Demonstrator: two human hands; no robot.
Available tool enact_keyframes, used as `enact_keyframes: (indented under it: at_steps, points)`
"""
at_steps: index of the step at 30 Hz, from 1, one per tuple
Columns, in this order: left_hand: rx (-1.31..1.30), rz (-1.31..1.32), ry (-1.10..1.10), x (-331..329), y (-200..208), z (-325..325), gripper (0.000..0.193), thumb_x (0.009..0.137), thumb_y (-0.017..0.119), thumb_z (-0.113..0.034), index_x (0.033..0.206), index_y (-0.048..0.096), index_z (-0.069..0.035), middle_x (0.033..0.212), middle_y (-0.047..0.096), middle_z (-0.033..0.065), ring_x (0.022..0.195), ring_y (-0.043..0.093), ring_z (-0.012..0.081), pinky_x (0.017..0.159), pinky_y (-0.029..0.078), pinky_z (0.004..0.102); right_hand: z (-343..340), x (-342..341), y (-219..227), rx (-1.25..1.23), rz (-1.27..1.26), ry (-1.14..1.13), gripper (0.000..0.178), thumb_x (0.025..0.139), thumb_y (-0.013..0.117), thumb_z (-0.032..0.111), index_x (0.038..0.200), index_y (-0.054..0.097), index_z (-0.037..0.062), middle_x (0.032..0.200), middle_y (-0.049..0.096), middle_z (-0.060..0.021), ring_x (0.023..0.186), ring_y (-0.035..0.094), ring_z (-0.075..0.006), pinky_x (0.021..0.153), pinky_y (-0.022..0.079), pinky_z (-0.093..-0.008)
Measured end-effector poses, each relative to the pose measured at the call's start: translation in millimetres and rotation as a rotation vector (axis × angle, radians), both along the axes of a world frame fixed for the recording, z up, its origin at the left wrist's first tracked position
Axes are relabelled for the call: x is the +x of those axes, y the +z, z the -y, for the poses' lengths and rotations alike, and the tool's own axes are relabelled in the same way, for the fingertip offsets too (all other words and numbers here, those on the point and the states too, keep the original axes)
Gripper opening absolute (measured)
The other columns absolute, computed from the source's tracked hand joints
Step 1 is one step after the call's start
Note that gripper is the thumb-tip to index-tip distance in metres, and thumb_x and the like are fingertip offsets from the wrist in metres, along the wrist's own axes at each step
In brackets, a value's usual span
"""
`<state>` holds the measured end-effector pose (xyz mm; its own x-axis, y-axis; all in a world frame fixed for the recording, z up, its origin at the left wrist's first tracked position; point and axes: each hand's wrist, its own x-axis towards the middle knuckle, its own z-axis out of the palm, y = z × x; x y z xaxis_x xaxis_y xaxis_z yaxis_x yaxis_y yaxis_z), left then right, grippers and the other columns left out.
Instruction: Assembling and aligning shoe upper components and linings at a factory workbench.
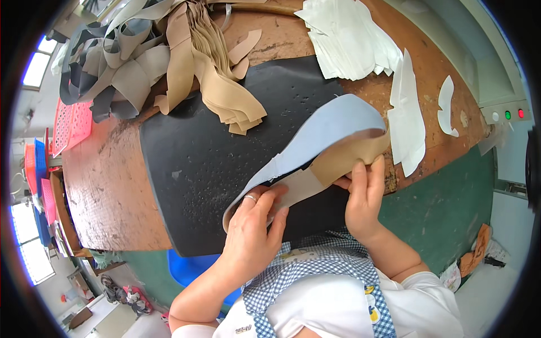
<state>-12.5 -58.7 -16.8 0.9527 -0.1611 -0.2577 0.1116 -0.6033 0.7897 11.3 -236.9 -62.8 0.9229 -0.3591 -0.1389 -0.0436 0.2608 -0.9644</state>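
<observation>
Strip point(315, 135) (lt. blue far side, grey & tan near side) forms loop over blk mat point(186, 186) on wooden table point(112, 197); hands apart, both gripping strip: L hand point(253, 219) on grey section, R hand point(366, 194) on tan. Tan pieces point(225, 104) lie across mat's far edge, wht pieces point(344, 45) to R

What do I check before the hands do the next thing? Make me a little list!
1. Left hand on the looped strip: ok, at its grey part.
2. Right hand holding the strip: ok, its fingers pinch the tan part.
3. Black mat underneath: ok, it lies below the strip.
4. Mat free of other pieces: not ok, the tan stack lies partly on it.
5. Strip apart from the tan stack: ok, there's a gap.
6. Strip edge under the left hand neat: cannot tell, it's hidden.
</observation>
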Motion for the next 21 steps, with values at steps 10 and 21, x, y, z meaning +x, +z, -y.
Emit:
enact_keyframes:
  at_steps: [10,21]
  points:
    - [0.067,-0.336,0.16,35.7,16.7,1.5,0.027,0.099,0.06,-0.026,0.099,0.07,0.0,0.079,0.067,0.008,0.074,0.061,0.0081,0.071,0.049,0.026,31.2,-7.2,5.3,-0.961,0.612,0.655,0.024,0.087,0.066,0.014,0.101,0.065,-0.0063,0.114,0.066,-0.0211,0.109,0.065,-0.0395,0.093,0.053,-0.0452]
    - [0.169,-0.018,0.001,22.3,0.7,7.6,0.014,0.089,0.07,-0.014,0.09,0.069,0.0,0.066,0.066,0.0102,0.059,0.065,0.0162,0.059,0.05,0.028,7.7,-14.4,-6.1,-1.306,0.495,0.598,0.052,0.07,0.075,0.006,0.118,0.064,-0.0082,0.127,0.059,-0.0189,0.123,0.056,-0.0345,0.099,0.051,-0.0379]
